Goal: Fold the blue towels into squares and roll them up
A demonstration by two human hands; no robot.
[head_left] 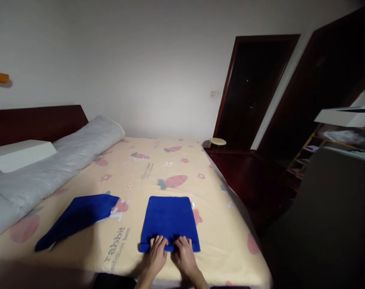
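A blue towel (169,216) lies flat on the patterned bedsheet in front of me, its near edge turned up into a narrow roll. My left hand (158,253) grips this roll left of its middle, fingers curled over the top. To the right of it, my right hand (184,253) holds the same roll in a like way. The thumbs are mostly hidden. A small white tag (192,205) sticks out at the towel's right edge. Off to the left, a second blue cloth (80,212) lies crumpled and slanting, touched by neither hand.
The bed (134,168) carries a long grey rolled quilt (80,140) and a white box (24,154) by the dark headboard (34,122). Beyond the bed's right edge are a round stool (218,141), a dark door (254,92) and a shelf rack (308,148). A grey panel (323,200) stands at right.
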